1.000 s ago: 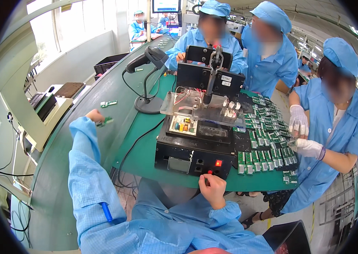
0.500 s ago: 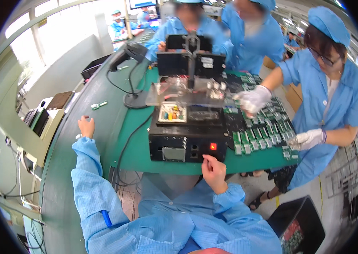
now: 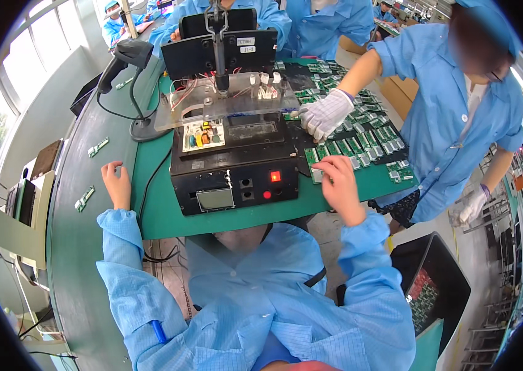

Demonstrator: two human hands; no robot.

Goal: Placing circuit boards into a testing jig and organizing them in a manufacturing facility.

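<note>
Here, left hand (image 3: 117, 183) rests palm-down on the green curved bench (image 3: 82, 247), fingers loose and flat, holding nothing, just left of the green rubber mat (image 3: 156, 204). Right hand (image 3: 340, 185) is at the near right corner of the black box-shaped test fixture (image 3: 237, 176), fingertips curled down onto the small green circuit boards (image 3: 360, 145) laid in rows on the mat; grip looks narrow, pinching at one board, but cannot tell for sure if a board is actually held. The fixture sits mid-bench, straight ahead of the person, with a small grey display and a lit red button on its near face and a clear acrylic plate (image 3: 224, 105) on top. A co-worker's white-gloved hand (image 3: 326, 114) presses on the board rows just beyond the right hand. Black handheld scanner on a stand (image 3: 128, 68) stands far left. Two loose small boards (image 3: 91, 173) lie on the bench left of the left hand.
</note>
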